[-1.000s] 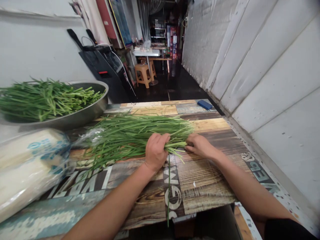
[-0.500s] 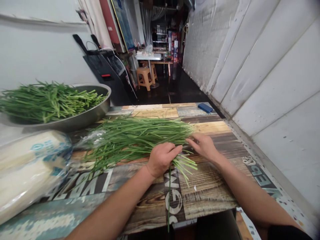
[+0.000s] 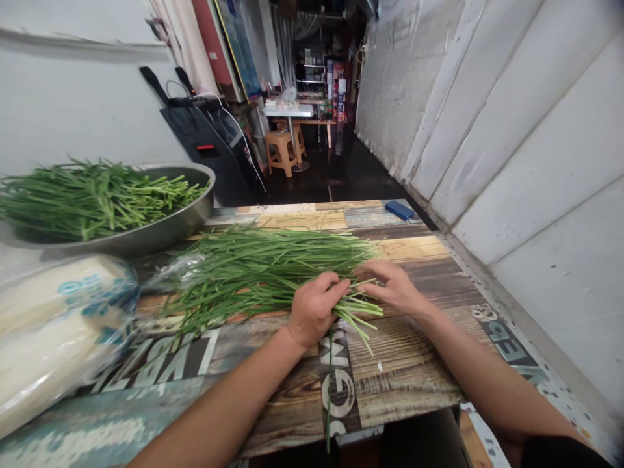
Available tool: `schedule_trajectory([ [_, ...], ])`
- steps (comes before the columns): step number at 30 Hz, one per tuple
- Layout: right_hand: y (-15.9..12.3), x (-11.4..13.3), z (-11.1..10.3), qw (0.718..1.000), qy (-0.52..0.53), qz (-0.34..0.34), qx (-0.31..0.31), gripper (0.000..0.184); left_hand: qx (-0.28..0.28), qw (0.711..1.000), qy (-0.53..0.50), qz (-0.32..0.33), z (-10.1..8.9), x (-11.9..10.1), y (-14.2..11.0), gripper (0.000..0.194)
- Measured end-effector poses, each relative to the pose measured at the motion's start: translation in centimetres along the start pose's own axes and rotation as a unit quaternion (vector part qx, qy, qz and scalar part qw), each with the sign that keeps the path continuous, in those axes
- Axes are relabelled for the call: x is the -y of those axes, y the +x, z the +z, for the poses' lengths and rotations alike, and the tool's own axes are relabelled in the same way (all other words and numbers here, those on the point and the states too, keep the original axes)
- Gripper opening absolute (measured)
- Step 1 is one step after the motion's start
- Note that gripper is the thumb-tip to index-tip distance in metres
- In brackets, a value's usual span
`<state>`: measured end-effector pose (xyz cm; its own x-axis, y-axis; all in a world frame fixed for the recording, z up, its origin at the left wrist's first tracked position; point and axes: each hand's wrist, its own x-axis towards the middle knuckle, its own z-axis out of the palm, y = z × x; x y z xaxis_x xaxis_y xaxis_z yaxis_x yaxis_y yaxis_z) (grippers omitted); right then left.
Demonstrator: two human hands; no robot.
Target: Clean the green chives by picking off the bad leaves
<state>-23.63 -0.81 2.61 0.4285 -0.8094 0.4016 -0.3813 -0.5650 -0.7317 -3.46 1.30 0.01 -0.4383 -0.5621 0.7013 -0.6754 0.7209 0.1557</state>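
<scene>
A loose pile of garlic chives point(image 3: 273, 250) lies across the wood-patterned table, pale stem ends to the right. My left hand point(image 3: 316, 309) is closed around a small bunch of them at the pile's near side, with the pale ends point(image 3: 359, 313) fanning out past the thumb. Just to the right, my right hand point(image 3: 392, 286) has its thumb and fingers bent around a stem end at the pile's tip. Its grip is partly hidden. One long green blade point(image 3: 330, 390) hangs below my left hand over the table's front edge.
A metal basin point(image 3: 195, 201) heaped with more chives stands at the back left. In front of it lies a plastic-wrapped white package point(image 3: 63, 331). A blue object point(image 3: 400, 209) rests at the table's far right corner. Stools point(image 3: 280, 153) and a small table point(image 3: 287, 112) stand beyond.
My right hand has shifted slightly left, closer to my left hand, and its fingers now meet the stem ends. My left hand keeps its hold on the bunch.
</scene>
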Motion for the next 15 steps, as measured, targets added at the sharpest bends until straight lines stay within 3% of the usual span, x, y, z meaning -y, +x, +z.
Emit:
schedule_trajectory([
  [3, 0.1, -0.4, -0.3, 1.000, -0.006, 0.018, -0.005, 0.023, 0.000, 1.000, -0.015, 0.011, 0.1, 0.3, -0.2, 0.027],
  [6, 0.2, -0.6, -1.3, 0.986, 0.006, 0.109, -0.126, 0.033, -0.008, 0.999, -0.023, 0.024, 0.3, 0.6, -0.3, 0.029],
  [8, 0.3, -0.7, -1.9, 0.976, 0.017, 0.142, -0.165, 0.040, -0.005, 1.000, -0.016, 0.022, 0.4, 0.7, -0.4, 0.028],
  [9, 0.3, -0.6, -2.0, 0.980, 0.012, 0.130, -0.151, 0.040, 0.001, 1.000, -0.012, 0.020, 0.5, 0.7, -0.4, 0.027],
  [13, 0.2, -0.2, -1.2, 0.998, -0.059, -0.007, 0.011, 0.026, 0.019, 1.000, 0.001, 0.021, 0.4, 0.6, -0.2, 0.026],
  [15, 0.1, -0.1, -0.5, 0.997, -0.069, -0.020, 0.037, 0.026, 0.015, 1.000, 0.000, 0.025, 0.3, 0.5, -0.1, 0.026],
])
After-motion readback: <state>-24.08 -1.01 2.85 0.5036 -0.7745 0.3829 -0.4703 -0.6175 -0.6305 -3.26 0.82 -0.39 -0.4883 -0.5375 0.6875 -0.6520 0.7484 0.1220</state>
